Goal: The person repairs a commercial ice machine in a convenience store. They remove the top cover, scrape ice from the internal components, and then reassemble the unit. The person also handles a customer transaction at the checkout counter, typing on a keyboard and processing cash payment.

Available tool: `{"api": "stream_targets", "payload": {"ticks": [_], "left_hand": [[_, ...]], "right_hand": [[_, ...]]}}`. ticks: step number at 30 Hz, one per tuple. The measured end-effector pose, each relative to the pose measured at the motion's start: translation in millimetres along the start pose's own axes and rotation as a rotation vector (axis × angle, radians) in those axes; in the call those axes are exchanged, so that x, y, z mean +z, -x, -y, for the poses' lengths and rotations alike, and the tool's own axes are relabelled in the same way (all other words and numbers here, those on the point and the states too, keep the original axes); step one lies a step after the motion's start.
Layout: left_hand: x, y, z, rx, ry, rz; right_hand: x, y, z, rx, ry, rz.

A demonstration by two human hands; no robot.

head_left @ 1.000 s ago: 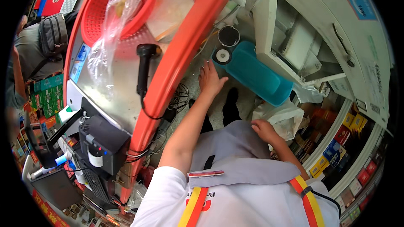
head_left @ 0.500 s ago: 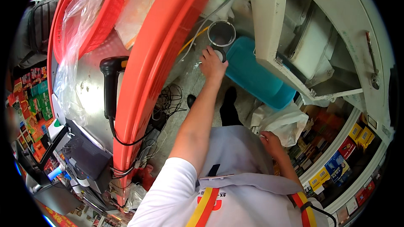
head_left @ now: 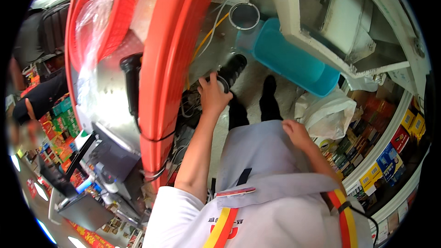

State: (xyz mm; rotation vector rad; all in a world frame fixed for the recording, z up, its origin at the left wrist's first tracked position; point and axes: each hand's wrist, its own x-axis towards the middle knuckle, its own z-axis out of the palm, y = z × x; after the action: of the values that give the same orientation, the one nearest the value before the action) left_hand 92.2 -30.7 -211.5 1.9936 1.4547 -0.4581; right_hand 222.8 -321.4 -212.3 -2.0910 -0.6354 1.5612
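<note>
A dark cylindrical container (head_left: 233, 67), blurred and tilted, lies just above the centre of the frame, its pale round end toward the palm. The left hand (head_left: 213, 99) grips it, fingers spread and bent around that end. The right hand (head_left: 297, 134), right of centre, rests near the edge of the grey apron (head_left: 262, 149) with fingers partly curled; whether they enclose anything cannot be told. Above the container stands a round vessel with a pale rim (head_left: 244, 15); to its right lies a teal tub (head_left: 294, 59). A red-edged counter (head_left: 167, 64) bearing a red basket (head_left: 121, 27) occupies the upper left.
</note>
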Motion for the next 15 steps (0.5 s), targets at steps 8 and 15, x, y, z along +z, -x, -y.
{"api": "stream_targets", "payload": {"ticks": [8, 15], "left_hand": [[-165.1, 202.1, 28.7, 0.075, 0.091, 0.007], [-283.8, 333.7, 54.8, -0.304, 0.804, 0.065]], "right_hand": [[52.3, -75.6, 6.6, 0.604, -0.742, 0.013], [37.4, -24.9, 123.3, 0.368, -1.013, 0.851]]}}
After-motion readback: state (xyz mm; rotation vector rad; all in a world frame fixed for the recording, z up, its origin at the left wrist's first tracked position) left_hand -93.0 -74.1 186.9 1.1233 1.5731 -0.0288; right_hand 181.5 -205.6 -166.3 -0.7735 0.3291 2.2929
